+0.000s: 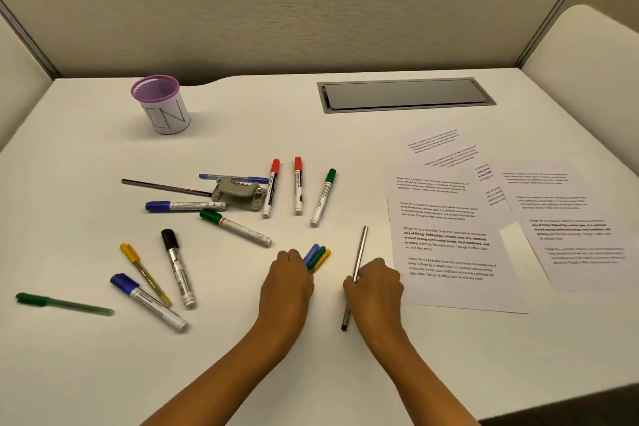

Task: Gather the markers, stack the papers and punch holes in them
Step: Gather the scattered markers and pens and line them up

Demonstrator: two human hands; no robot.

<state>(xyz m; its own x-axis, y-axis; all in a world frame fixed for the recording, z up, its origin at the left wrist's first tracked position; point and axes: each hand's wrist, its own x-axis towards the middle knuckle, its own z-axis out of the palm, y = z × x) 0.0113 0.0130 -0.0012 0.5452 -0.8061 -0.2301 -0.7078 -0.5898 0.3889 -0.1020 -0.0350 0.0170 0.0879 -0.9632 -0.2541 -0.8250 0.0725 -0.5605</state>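
Near the front middle of the white desk (311, 135), my left hand (288, 282) grips a bundle of thin markers (317, 257); blue, green and yellow caps stick out past the fingers. My right hand (375, 284) is closed around a grey pen (358, 263) that points away from me. Several loose markers lie to the left, among them two red-capped ones (298, 190), a green-capped one (323, 197) and a black-capped one (178, 268). A grey hole punch (238, 192) sits among them. Printed papers (446, 239) lie spread at the right.
A purple-rimmed mesh cup (162, 105) stands at the back left. A grey cable hatch (404, 93) is set into the desk at the back right. A green pen (62, 303) lies at the far left. Beige partition walls enclose the desk.
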